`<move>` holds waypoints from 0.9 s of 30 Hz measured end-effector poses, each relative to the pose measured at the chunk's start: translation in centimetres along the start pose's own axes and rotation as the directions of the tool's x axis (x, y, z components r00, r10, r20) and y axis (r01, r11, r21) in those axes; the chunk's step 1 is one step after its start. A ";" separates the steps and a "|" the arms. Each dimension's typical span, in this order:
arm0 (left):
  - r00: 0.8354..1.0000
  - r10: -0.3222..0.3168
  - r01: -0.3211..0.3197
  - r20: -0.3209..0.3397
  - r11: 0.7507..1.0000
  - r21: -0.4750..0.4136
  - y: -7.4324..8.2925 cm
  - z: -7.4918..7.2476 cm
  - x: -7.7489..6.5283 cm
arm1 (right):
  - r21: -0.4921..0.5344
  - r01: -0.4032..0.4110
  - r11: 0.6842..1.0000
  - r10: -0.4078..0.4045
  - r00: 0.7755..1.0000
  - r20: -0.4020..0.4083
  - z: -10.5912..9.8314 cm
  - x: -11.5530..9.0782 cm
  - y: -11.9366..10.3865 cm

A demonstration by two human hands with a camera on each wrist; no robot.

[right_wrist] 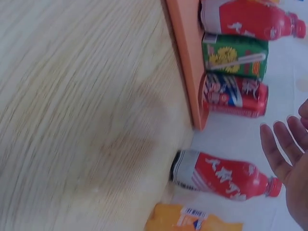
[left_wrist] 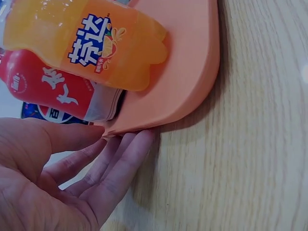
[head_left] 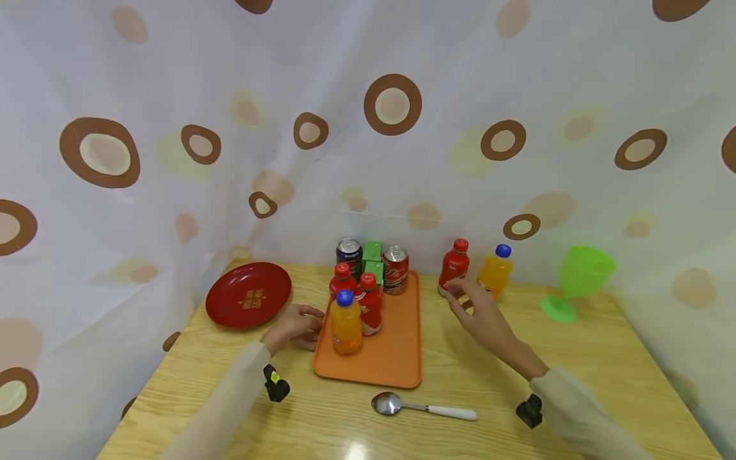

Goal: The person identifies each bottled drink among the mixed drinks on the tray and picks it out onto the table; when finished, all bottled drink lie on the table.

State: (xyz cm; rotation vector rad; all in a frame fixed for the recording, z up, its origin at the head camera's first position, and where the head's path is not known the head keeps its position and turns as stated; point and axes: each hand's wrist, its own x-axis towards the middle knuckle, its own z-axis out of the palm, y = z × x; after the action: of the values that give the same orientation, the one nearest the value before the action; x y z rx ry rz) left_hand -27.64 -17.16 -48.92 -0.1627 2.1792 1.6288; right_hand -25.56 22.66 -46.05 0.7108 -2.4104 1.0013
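My left hand (head_left: 297, 327) is at the left edge of the orange tray (head_left: 397, 364). In the left wrist view, its thumb and fingers (left_wrist: 126, 161) pinch the tray's rim. On the tray stand an orange soda bottle (head_left: 346, 326), two red bottles (head_left: 370, 310), a red can (head_left: 395, 271), a dark can (head_left: 349, 253) and green drink cartons (head_left: 374, 271). My right hand (head_left: 485, 319) hovers right of the tray, fingers loosely bent and holding nothing. Nearest to it are a red bottle (right_wrist: 226, 177) and another orange soda bottle (head_left: 496, 271), both off the tray.
A dark red plate (head_left: 230, 300) lies at the back left of the wooden table. At the back right stands a green goblet (head_left: 583, 271). A spoon (head_left: 425, 407) with a white handle lies in front of the tray. A patterned curtain (head_left: 443, 191) hangs behind the table.
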 end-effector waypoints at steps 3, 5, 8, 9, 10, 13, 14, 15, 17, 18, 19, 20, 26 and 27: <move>1.000 0.012 -0.012 -0.010 1.000 0.010 -0.4 -0.2 0.2 | 0.053 -0.022 0.998 0.021 1.000 0.015 0.9 0.3 -1.0; 0.999 0.029 -0.028 -0.033 0.999 0.029 -0.8 -0.1 0.4 | 0.098 -0.059 0.993 0.058 0.998 0.022 1.6 0.4 -1.6; 0.996 0.055 -0.050 -0.066 0.997 0.062 -1.1 0.3 0.6 | 0.169 -0.138 0.976 0.133 0.990 0.041 2.6 0.3 -2.5; 0.996 0.062 -0.057 -0.071 0.996 0.070 -1.0 0.5 0.5 | 0.192 -0.164 0.968 0.157 0.986 0.049 2.9 0.3 -2.7; 0.995 0.064 -0.059 -0.074 0.996 0.072 -1.0 0.6 0.5 | 0.214 -0.186 0.959 0.178 0.982 0.056 3.3 0.2 -2.9; 0.995 0.068 -0.062 -0.074 0.995 0.081 -0.8 0.7 0.4 | 0.273 -0.229 0.934 0.215 0.973 0.081 4.1 -0.1 -3.4; 0.995 0.067 -0.061 -0.075 0.995 0.083 -0.7 0.8 0.4 | 0.290 -0.240 0.926 0.224 0.971 0.087 4.3 -0.1 -3.6; 0.995 0.066 -0.060 -0.076 0.994 0.087 -0.6 0.9 0.3 | 0.307 -0.247 0.919 0.229 0.969 0.095 4.5 -0.2 -3.7; 0.995 0.060 -0.053 -0.077 0.994 0.091 -0.4 0.9 0.2 | 0.331 -0.257 0.908 0.235 0.966 0.106 5.0 -0.2 -4.0; 0.995 0.059 -0.052 -0.075 0.994 0.095 -0.3 0.9 0.1 | 0.338 -0.262 0.904 0.240 0.965 0.106 5.2 -0.2 -4.1; 0.996 0.060 -0.053 -0.070 0.994 0.097 -0.2 1.0 0.1 | 0.349 -0.265 0.899 0.243 0.964 0.107 5.4 -0.2 -4.2; 0.996 0.057 -0.051 -0.064 0.994 0.096 -0.1 1.0 0.1 | 0.357 -0.273 0.893 0.250 0.962 0.109 5.7 -0.1 -4.3; 0.998 0.040 -0.035 -0.045 0.993 0.112 0.1 1.0 0.1 | 0.425 -0.287 0.858 0.272 0.957 0.097 7.2 0.7 -4.5; 0.998 0.039 -0.034 -0.042 0.992 0.120 0.2 1.0 0.1 | 0.440 -0.285 0.851 0.271 0.958 0.095 7.4 0.9 -4.6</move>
State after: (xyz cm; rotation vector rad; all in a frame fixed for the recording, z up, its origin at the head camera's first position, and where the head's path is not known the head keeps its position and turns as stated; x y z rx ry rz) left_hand -27.50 -16.16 -49.03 -0.1261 2.3189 1.5221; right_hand -24.90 14.14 -48.01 0.5265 -2.3680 1.7193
